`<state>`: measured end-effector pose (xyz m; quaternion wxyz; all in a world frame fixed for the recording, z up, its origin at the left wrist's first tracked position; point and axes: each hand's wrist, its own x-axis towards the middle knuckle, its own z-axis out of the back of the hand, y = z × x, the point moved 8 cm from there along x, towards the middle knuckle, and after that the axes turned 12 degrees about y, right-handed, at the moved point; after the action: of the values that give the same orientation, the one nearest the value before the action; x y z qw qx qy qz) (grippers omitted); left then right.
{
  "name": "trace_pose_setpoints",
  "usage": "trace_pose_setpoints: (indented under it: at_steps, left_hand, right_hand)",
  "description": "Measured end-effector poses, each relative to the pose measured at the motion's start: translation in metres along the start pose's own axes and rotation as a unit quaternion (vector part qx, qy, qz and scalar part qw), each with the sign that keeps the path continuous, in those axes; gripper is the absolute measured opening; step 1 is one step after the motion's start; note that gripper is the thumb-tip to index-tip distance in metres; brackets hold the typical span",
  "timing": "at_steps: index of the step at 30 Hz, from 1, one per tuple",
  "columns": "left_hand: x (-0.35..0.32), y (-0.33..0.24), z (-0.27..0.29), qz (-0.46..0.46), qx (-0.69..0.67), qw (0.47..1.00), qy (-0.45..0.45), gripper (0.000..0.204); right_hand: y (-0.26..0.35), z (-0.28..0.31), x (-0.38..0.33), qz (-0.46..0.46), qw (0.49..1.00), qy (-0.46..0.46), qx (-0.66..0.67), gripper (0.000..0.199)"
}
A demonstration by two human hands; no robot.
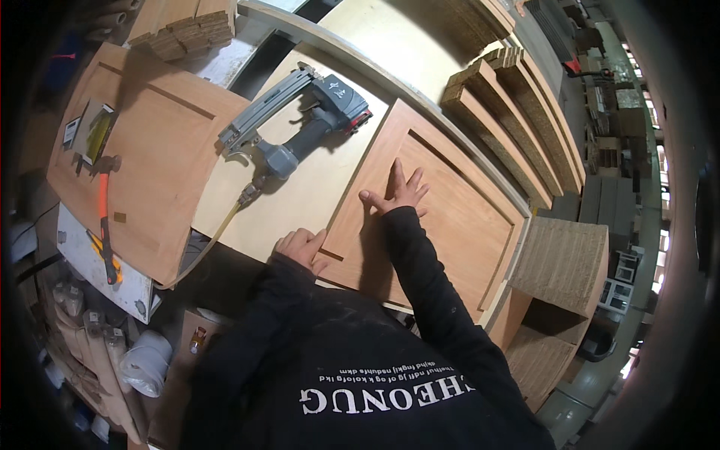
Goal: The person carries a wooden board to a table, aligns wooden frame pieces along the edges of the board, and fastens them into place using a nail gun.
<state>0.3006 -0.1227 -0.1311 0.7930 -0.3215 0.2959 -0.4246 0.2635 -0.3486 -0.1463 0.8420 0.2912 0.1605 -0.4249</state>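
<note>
A light brown wooden door panel [442,225] with a recessed centre lies flat before me. My right hand [405,193] is over its upper left part, fingers spread, with nothing in its grasp. At the panel's near left edge rests my left hand [301,247]. Its fingers bend slightly and its thumb stands apart, touching the edge without wrapping round it. Beyond my left hand, a grey and black air nailer [304,120] lies on a pale board [307,191]. A yellowish air hose [221,229] runs from the nailer toward the lower left.
On the left, a second wooden panel [154,172] carries an orange-handled hammer [104,206] and a small packet [97,135]. Stacked particleboard strips [510,124] stand at the back right. A particleboard box [559,262] is beside the bench on the right. Rolls [146,364] lie at lower left.
</note>
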Motion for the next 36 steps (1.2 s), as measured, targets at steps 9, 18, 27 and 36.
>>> trace_pose_setpoints:
  at_steps: [9,18,27,36]
  left_hand:
    - [0.002,0.006,0.002,-0.030,0.000,0.997,-0.066,0.038]
    - [0.015,-0.005,0.014,-0.026,0.015,1.000,-0.004,0.040]
    - [0.129,0.003,0.116,0.163,0.369,0.915,-0.015,0.090]
    - [0.158,0.211,0.164,0.095,0.120,0.988,0.002,0.070]
  right_hand:
    - [-0.004,-0.006,-0.002,-0.033,0.999,0.019,0.011,0.105]
    - [-0.005,-0.002,-0.001,-0.005,1.000,-0.001,0.025,0.104]
    - [0.010,0.004,-0.011,-0.055,0.998,0.042,-0.010,0.104]
    - [0.040,0.015,-0.031,0.025,0.995,0.078,0.063,0.090]
